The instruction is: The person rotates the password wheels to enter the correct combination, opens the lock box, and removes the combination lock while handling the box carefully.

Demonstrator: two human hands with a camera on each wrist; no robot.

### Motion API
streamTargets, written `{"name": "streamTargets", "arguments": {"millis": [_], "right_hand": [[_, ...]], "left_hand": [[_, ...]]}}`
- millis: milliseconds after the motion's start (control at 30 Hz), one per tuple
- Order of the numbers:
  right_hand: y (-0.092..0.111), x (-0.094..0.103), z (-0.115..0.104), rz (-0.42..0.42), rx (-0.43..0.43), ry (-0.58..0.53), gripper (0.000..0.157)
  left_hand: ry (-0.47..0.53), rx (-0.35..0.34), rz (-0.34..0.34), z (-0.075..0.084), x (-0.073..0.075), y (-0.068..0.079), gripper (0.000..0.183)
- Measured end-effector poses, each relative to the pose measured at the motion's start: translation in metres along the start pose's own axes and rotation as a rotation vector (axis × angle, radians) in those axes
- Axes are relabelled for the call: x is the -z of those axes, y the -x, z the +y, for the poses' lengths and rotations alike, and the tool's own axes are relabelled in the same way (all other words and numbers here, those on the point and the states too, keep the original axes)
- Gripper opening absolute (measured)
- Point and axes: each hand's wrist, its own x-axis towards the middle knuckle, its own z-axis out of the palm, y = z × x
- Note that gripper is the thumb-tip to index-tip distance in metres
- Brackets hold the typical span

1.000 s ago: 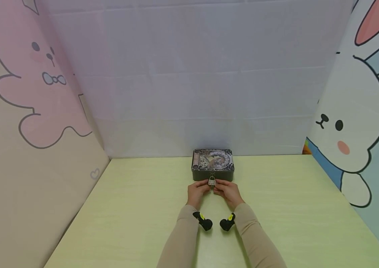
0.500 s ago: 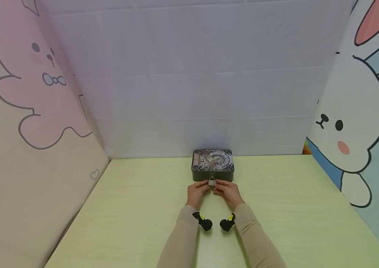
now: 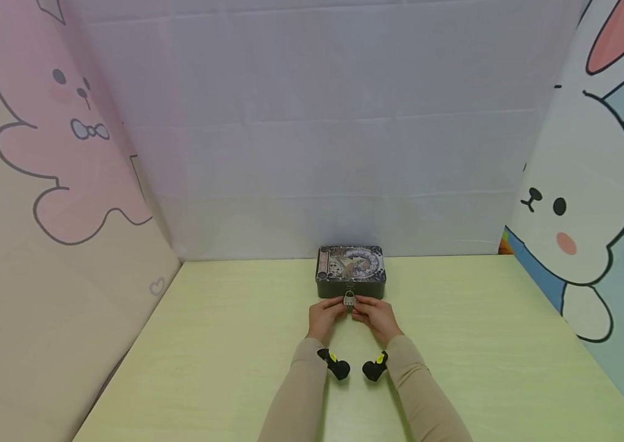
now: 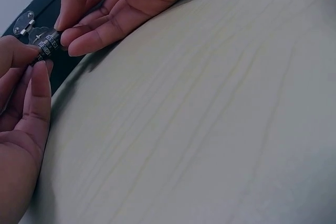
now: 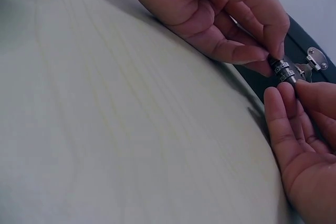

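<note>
A dark tin box point(image 3: 350, 264) with a patterned lid stands against the back wall, its lid down. From the metal hasp point(image 5: 316, 59) on its front hangs a small combination padlock point(image 3: 349, 300) with number wheels. My left hand point(image 3: 324, 320) pinches one end of the padlock between thumb and fingers. The other end is pinched by my right hand point(image 3: 376, 316). In the left wrist view, numbers show on the padlock's wheels point(image 4: 48, 44) between the two hands, but I cannot tell which digits are lined up.
A pale yellow-green table point(image 3: 223, 344) spreads around the hands. Behind the box rises a whitish sheet wall point(image 3: 312, 135). Side walls carry a pink cartoon point(image 3: 63, 159) at left and a white rabbit point(image 3: 577, 196) at right. Black wrist devices point(image 3: 339, 368) sit on both sleeves.
</note>
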Motion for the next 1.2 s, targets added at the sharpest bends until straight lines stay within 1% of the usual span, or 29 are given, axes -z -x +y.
{"name": "streamTargets", "arguments": {"millis": [233,700,933,1200], "right_hand": [[0.0011,0.0012,-0.0009,-0.018,0.001,-0.007,0.04],[-0.0005,0.001,0.0008,-0.008,0.002,-0.003,0.039],[-0.0008,0.0005,0.0002,-0.003,0.004,0.004,0.039],[-0.0004,0.0007,0.0002,-0.002,0.001,0.008,0.039]], "left_hand": [[-0.023,0.007,0.022,0.0076,-0.0021,0.006,0.026],[-0.026,-0.002,0.03,0.0065,-0.0037,0.0041,0.023],[-0.005,-0.002,0.036,0.0053,-0.005,0.0032,0.022],[0.032,0.013,0.02,0.0081,-0.0043,0.0061,0.024]]}}
